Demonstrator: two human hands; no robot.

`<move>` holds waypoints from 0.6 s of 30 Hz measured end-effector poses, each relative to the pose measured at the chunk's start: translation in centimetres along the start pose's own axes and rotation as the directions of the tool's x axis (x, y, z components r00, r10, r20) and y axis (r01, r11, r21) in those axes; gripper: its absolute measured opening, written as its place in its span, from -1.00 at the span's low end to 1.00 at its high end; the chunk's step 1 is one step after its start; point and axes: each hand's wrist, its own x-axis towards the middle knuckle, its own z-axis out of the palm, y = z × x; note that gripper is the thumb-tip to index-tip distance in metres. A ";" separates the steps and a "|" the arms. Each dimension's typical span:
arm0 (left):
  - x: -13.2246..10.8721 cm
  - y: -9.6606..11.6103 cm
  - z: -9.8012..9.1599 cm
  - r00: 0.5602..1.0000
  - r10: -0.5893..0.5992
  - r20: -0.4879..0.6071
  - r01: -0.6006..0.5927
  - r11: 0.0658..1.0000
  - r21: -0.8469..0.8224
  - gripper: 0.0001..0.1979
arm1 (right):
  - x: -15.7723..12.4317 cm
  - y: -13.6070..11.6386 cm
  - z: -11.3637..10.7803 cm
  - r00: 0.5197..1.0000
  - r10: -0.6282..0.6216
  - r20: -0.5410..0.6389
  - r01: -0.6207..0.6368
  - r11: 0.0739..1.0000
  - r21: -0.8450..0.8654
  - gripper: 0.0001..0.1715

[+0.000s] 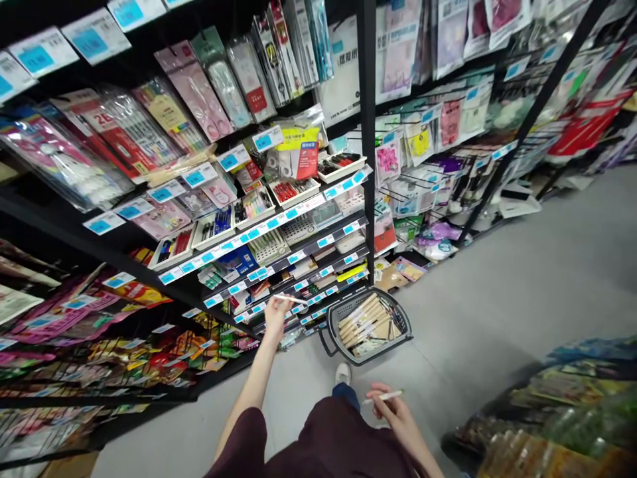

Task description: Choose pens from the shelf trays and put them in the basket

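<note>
My left hand (275, 313) reaches out toward the lower shelves, its fingers pinched around a slim white pen (292, 299) that points right. Lower down, near my body, my right hand (391, 408) grips another light-coloured pen (385, 396) with a greenish end. On the floor between the hands and the shelf stands a dark grey basket (343, 354) with its handle folded out to the left. Several long tan items (365, 318), too small to name surely, lie in the basket. Trays of pens (216, 224) line the shelf above my left hand.
Shelves of packaged stationery (192, 86) rise in front, with a black upright post (368, 133) at their right end. More hanging packages (438, 126) continue along the right. Snack bags (164, 365) hang at lower left. A display of packages (562, 418) stands at lower right on the grey floor (497, 285).
</note>
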 end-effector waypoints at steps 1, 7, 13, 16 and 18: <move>1.7 0.9 -0.4 0.998 0.052 -0.043 -0.053 0.999 -0.010 -0.58 | 0.2 0.1 -0.4 1.000 0.004 -0.023 -0.004 1.000 -0.003 -0.34; 10.9 5.3 -1.4 0.876 0.415 -0.244 -0.381 0.908 0.176 -0.72 | 1.4 -0.2 -2.0 0.982 0.018 -0.188 -0.018 1.000 0.006 -0.30; 16.9 5.6 -0.4 0.845 0.452 -0.286 -0.407 0.890 0.205 -0.80 | 2.8 -2.2 -1.2 0.952 0.004 -0.306 0.011 0.999 0.048 -0.26; 18.4 4.7 0.0 0.848 0.443 -0.292 -0.388 0.893 0.230 -0.82 | 3.5 -2.3 -0.1 0.926 -0.045 -0.374 0.071 0.996 0.057 -0.26; 19.1 4.2 -0.1 0.847 0.441 -0.297 -0.374 0.891 0.256 -0.82 | 4.0 -2.0 0.7 0.909 -0.033 -0.416 0.062 0.996 0.057 -0.27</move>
